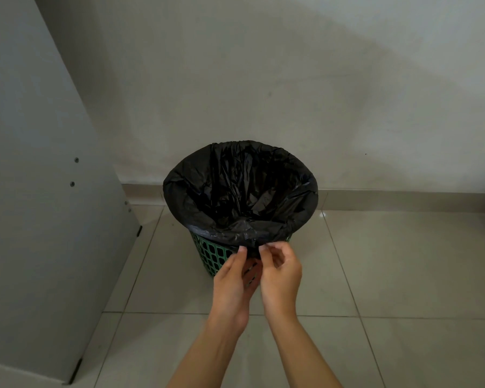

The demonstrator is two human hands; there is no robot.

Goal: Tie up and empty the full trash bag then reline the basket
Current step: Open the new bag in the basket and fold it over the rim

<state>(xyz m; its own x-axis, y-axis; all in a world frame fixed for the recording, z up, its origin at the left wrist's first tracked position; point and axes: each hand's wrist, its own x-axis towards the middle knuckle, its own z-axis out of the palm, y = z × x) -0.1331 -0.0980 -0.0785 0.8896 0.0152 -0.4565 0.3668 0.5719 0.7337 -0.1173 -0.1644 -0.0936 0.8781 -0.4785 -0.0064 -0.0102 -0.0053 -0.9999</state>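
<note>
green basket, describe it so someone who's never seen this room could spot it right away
Find the pale wall where it meets the tiled floor, right of the tall grey panel. The green basket stands there on the tiles. Its lattice sides and the black bag folded over its rim set it apart.

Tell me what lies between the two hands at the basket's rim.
A gathered tuck of the black bag, pinched by left hand and right hand, against the green basket. Head view.
</note>
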